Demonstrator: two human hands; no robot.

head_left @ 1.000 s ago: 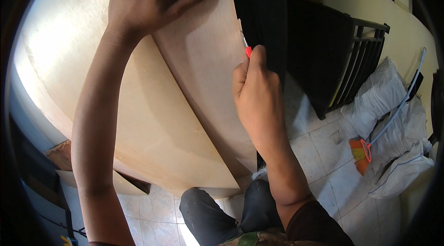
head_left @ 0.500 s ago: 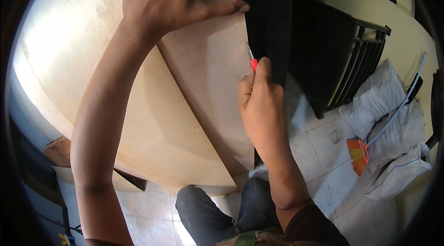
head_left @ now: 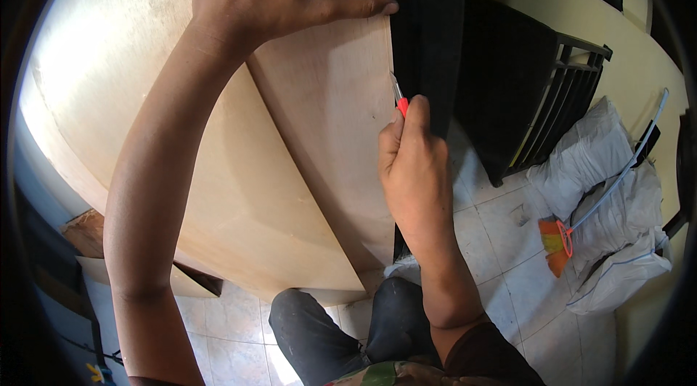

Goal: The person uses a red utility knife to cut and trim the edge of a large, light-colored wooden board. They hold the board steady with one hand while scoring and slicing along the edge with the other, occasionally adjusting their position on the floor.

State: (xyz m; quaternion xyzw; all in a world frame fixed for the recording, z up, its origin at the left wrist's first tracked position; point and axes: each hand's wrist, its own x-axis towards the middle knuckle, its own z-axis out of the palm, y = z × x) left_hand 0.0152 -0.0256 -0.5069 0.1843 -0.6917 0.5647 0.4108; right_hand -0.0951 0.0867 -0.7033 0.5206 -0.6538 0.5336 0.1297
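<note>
My right hand (head_left: 420,168) is closed round the red handle of a utility knife (head_left: 403,104). The metal blade points away from me, and its tip meets the right edge of a pale plywood strip (head_left: 327,117). Farther up, my left hand (head_left: 268,5) lies on that strip with the thumb stretched out to the same edge. The tips of its other fingers are cut off by the top of the view. Left of the strip lies a broader plywood sheet (head_left: 232,190) under my left forearm.
A dark panel (head_left: 435,23) runs along the strip's right side. Beyond it stand a black slatted gate-like frame (head_left: 559,103), white sacks (head_left: 617,204) and an orange broom (head_left: 555,248) on the tiled floor (head_left: 501,241). A wood piece (head_left: 83,230) is at the lower left.
The blade tip has slid slightly toward me along the strip's edge, with my right hand. My left hand keeps its place on the plywood. The whole view has shifted a little.
</note>
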